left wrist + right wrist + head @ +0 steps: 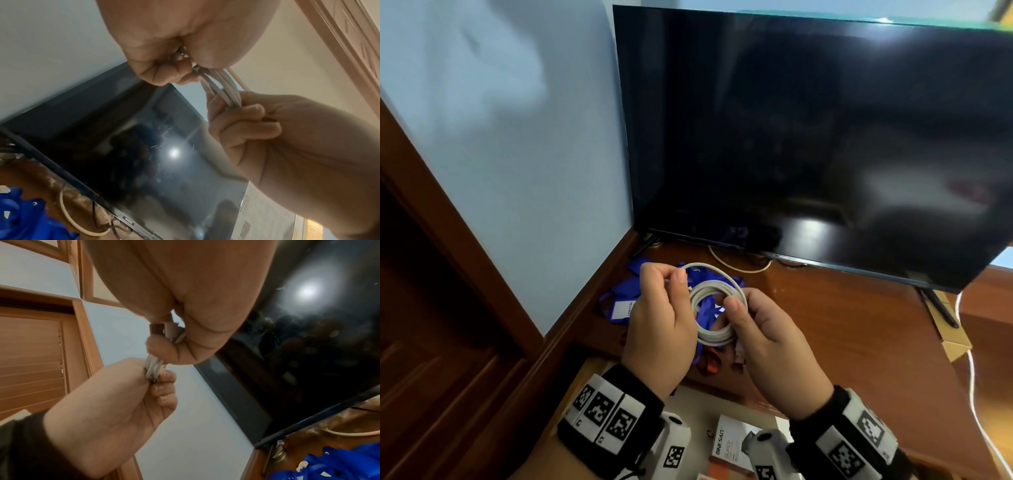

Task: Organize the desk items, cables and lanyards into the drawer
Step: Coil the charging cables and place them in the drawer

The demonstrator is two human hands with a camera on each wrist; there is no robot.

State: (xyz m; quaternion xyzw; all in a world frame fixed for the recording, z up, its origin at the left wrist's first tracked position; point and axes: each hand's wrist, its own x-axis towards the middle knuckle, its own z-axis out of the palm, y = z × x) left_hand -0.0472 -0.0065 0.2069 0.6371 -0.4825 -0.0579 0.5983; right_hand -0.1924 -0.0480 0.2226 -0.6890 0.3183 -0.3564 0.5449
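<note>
A white, smooth round-sheathed cable wound into a coil of several loops point(714, 308) hangs in the air above the near left part of the glossy reddish-brown wooden desk point(842, 325), held between both hands. The left hand point(659, 322) pinches the coil's left side, thumb pressed over the strands and the other fingers curled behind them; one loose loop arches from this pinch over the top of the coil. The right hand point(767, 342) grips the coil's right side, thumb on the front of the bundle and fingers folded round it from behind. In the right wrist view a rectangular metal plug with a white housing point(162, 329) sticks out of the right hand's curled fingers.

Below and beyond the coil a heap of flat, bright blue fabric lanyards point(626, 294) lies on the desk, with a white rectangular badge card point(624, 310) at its left edge. An orange-red strap point(710, 365) lies at the desk's near edge.

Nearer still, the open drawer point(592, 368) shows a pale floor and a white carton with orange print point(732, 442).

At the far side a wide, flat black television with a shiny, reflective screen point(808, 137) stands on thin dark feet; a cream cable point(739, 267) curves under it. To the left are a pale blue matte wall point(517, 154) and a moulded brown wooden door frame point(431, 212).
</note>
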